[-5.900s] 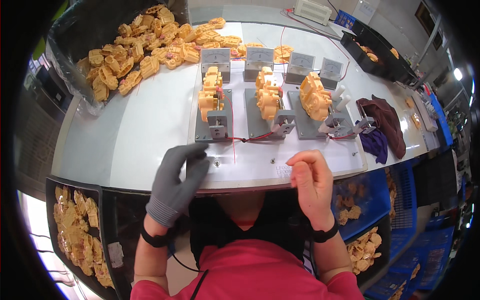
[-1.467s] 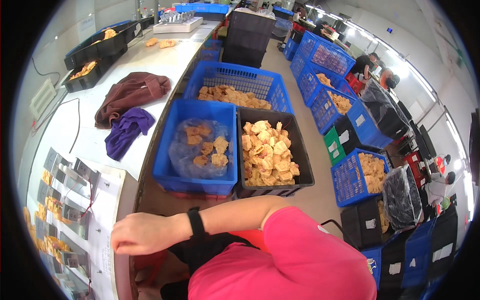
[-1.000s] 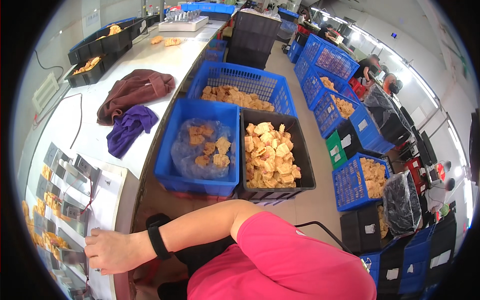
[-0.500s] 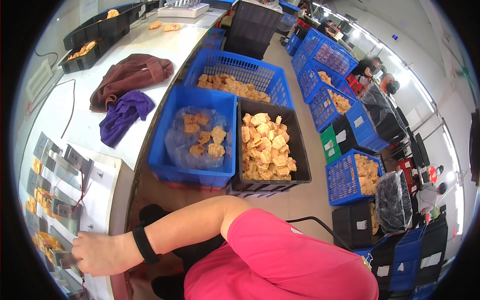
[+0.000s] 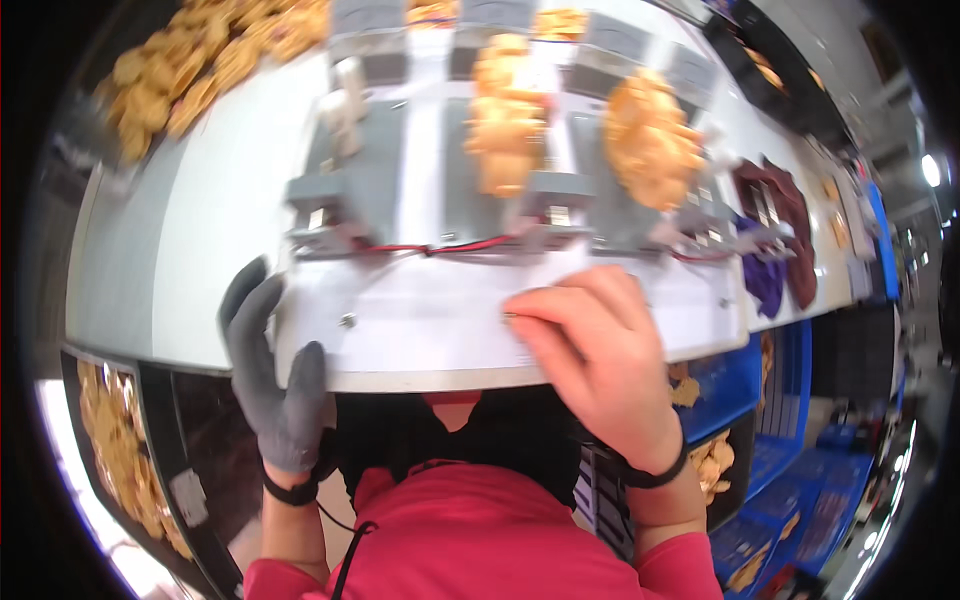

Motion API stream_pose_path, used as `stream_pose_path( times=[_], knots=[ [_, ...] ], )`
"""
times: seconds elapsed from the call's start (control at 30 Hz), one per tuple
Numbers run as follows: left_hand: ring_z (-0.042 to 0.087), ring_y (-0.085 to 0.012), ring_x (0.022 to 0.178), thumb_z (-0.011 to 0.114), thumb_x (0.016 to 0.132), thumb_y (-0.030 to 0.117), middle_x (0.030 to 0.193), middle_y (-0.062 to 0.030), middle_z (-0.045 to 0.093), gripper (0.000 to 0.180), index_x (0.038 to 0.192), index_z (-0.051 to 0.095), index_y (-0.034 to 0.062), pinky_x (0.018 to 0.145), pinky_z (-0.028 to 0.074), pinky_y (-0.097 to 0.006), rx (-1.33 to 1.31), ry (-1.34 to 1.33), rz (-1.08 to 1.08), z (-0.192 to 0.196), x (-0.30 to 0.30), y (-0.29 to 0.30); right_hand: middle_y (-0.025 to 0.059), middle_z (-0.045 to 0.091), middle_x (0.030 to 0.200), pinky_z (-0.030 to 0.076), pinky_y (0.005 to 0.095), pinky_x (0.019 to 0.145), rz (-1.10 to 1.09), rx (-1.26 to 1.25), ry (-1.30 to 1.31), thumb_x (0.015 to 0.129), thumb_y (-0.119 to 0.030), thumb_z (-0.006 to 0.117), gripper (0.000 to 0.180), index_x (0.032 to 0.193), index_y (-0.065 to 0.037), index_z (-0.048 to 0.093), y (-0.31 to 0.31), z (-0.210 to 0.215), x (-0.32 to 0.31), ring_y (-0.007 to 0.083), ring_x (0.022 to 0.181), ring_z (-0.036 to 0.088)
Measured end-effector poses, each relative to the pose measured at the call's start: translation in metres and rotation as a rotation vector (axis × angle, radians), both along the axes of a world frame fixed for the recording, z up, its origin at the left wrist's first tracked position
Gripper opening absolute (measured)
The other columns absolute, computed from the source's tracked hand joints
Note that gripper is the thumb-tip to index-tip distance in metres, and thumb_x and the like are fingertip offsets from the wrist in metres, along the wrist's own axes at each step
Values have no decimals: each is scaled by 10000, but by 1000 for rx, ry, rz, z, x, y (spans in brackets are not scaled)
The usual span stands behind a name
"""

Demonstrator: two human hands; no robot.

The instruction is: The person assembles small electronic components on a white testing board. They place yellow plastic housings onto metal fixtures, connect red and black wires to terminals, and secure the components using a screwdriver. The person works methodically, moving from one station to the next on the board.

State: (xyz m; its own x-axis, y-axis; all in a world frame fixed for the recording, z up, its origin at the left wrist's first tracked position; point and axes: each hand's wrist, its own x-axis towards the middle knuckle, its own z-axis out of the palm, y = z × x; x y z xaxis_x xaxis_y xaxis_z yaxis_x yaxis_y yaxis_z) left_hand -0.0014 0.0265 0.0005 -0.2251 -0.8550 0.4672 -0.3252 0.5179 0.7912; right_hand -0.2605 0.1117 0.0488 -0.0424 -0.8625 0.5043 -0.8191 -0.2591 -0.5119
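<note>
My left hand [image 5: 268,370], in a grey glove, is held at the front edge of a white board [image 5: 430,340]. Its fingers are spread and it holds nothing. My right hand [image 5: 600,350] is bare, thumb and forefinger pinched together over the board; whatever small thing may be at the tips is too small to make out. Beyond the hands stands a row of grey fixtures [image 5: 375,170], joined by red and black wires [image 5: 440,248]. Yellow-orange moulded pieces sit on two of them, one in the middle [image 5: 503,130] and one to the right [image 5: 650,140]. Motion blurs the fixtures.
A heap of yellow pieces [image 5: 190,65] lies at the far left of the table. Purple cloth [image 5: 763,280] and brown cloth [image 5: 795,230] lie at the right. Below the table are a dark bin of pieces [image 5: 165,400] at left and blue crates [image 5: 800,390] at right.
My view has swung from the bins on the right round to the fixtures. Both hands now show, where only one bare hand at a fixture showed before.
</note>
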Motion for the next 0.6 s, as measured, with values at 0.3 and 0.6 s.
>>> stream_pose_path(
  times=[0.3,0.6],
  knots=[
    [409,-366,1363,444,946,598,1443,-231,442,753,1376,492,-18,1134,303,-497,94,-10,43,-31,15,-1,24,566,861,422,362,757,21,48,7,797,-131,748,152,916,-116,655,1,1,-2,230,828,566],
    [434,-349,1354,473,910,579,1439,-238,462,805,1386,462,-69,1122,333,-489,63,112,33,-32,-34,0,48,477,820,405,349,730,-135,-195,88,798,-159,690,151,779,-80,563,-1,-13,13,224,800,498]
  ],
)
